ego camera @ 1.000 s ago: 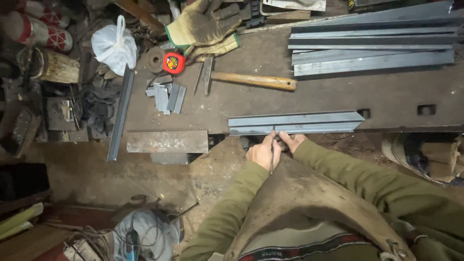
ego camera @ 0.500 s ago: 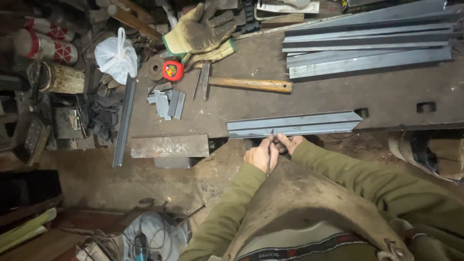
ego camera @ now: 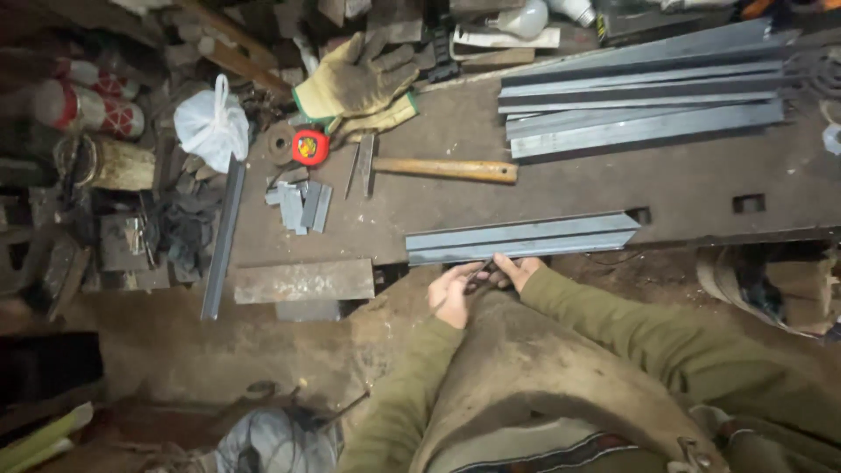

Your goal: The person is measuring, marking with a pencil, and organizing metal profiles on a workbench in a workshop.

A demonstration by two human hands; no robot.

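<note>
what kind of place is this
Most likely a small metalworking shop: a stack of angle-iron lengths lies on a worn steel bench, with a hammer and work gloves beside them.

Single head view, looking steeply down from above onto workbench [ego camera: 561, 188], fairly near, own arms at bottom

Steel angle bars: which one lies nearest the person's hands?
The single angle bar with mitred end at the bench's near edge, by both hands; the others lie stacked at the far side.
</note>
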